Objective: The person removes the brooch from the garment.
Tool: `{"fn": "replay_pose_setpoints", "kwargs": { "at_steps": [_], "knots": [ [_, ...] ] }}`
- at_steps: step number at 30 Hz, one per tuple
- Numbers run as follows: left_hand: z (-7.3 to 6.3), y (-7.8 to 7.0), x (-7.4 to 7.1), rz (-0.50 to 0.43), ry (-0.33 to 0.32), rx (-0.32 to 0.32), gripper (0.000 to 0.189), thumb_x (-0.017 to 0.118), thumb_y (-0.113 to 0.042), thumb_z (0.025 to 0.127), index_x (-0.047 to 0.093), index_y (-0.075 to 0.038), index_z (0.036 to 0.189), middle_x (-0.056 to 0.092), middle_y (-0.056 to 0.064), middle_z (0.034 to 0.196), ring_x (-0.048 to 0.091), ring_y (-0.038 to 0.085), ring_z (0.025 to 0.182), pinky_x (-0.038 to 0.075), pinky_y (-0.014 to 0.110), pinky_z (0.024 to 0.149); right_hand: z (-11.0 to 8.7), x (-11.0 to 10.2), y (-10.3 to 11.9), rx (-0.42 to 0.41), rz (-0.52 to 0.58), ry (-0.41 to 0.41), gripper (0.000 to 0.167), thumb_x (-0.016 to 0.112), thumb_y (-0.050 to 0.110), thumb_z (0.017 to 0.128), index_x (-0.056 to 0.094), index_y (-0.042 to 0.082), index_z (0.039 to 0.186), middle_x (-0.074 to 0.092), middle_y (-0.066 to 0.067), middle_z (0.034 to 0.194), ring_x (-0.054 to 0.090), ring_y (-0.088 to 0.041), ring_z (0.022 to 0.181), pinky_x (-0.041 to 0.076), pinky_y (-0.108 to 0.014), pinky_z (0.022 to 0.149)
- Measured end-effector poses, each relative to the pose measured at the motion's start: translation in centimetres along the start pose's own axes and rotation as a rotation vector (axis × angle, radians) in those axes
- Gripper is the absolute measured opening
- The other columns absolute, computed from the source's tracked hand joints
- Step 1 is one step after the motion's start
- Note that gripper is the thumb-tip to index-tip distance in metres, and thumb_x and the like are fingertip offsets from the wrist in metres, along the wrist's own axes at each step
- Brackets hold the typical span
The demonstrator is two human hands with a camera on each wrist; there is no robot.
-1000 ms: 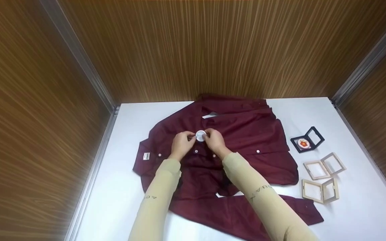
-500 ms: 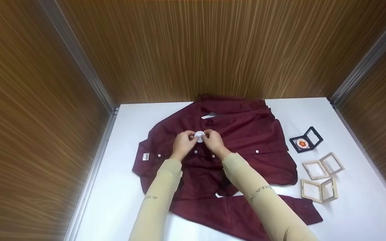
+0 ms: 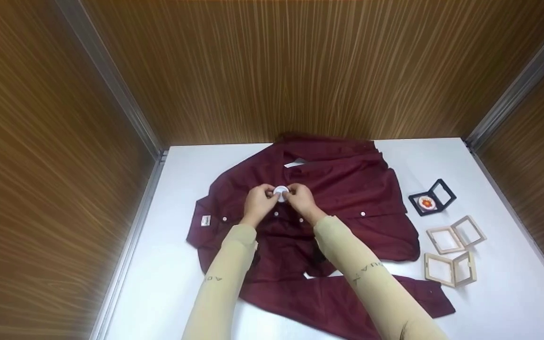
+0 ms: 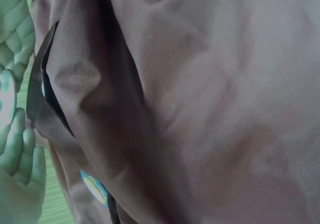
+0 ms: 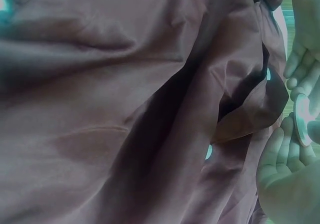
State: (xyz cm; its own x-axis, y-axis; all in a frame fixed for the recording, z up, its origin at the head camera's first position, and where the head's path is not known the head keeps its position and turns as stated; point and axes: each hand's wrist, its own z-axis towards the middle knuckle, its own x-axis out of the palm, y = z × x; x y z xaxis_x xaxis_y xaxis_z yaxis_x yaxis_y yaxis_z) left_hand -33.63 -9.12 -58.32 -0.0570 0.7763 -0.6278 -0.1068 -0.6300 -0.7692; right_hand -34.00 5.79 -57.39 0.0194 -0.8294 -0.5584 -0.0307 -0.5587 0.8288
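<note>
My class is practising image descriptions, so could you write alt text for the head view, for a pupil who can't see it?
A person's two hands pinch a small white disc over a maroon shirt spread on a white table. At right, an open black case holds a flower-patterned disc, near two open pale frames.

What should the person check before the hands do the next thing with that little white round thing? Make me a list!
1. White disc held at both edges, by the left hand and right hand: ok.
2. Picture on the disc's far side: cannot tell, it's hidden.
3. Black case open, with the flower disc inside: ok.
4. Upper wooden case and lower wooden case open: ok.
5. Maroon shirt smooth: not ok, the wrist views show folds.
</note>
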Motion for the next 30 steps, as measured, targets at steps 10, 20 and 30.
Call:
{"fn": "replay_pose_setpoints", "kwargs": {
  "at_steps": [10, 20, 30],
  "knots": [
    [0.2, 0.2, 0.2, -0.027, -0.007, 0.009, 0.020, 0.079, -0.018, 0.092, 0.080, -0.001, 0.102, 0.081, 0.013, 0.095, 0.077, 0.027, 0.091, 0.061, 0.040, 0.084, 1.0, 0.3, -1.2, -0.016, 0.057, 0.033, 0.021, 0.068, 0.008, 0.093, 0.074, -0.008, 0.104, 0.075, -0.018, 0.093, 0.068, -0.029, 0.087, 0.056, -0.033, 0.083],
    [0.0, -0.1, 0.1, 0.022, -0.001, -0.001, 0.019, 0.080, -0.020, 0.091, 0.079, -0.003, 0.097, 0.081, 0.011, 0.093, 0.076, 0.026, 0.088, 0.061, 0.038, 0.080, 0.0, -0.1, -0.1, 0.003, -0.009, 0.061, 0.024, 0.065, 0.005, 0.097, 0.071, -0.013, 0.113, 0.075, -0.027, 0.111, 0.067, -0.039, 0.109, 0.054, -0.044, 0.102],
    [0.2, 0.0, 0.1, 0.053, 0.006, 0.005, 0.019, 0.080, -0.019, 0.087, 0.081, -0.002, 0.095, 0.081, 0.010, 0.089, 0.076, 0.025, 0.084, 0.061, 0.036, 0.077, -0.1, -0.5, 0.1, -0.014, -0.065, 0.056, 0.021, 0.066, 0.006, 0.097, 0.073, -0.010, 0.108, 0.076, -0.025, 0.106, 0.068, -0.038, 0.105, 0.055, -0.043, 0.099]
  ]
}}
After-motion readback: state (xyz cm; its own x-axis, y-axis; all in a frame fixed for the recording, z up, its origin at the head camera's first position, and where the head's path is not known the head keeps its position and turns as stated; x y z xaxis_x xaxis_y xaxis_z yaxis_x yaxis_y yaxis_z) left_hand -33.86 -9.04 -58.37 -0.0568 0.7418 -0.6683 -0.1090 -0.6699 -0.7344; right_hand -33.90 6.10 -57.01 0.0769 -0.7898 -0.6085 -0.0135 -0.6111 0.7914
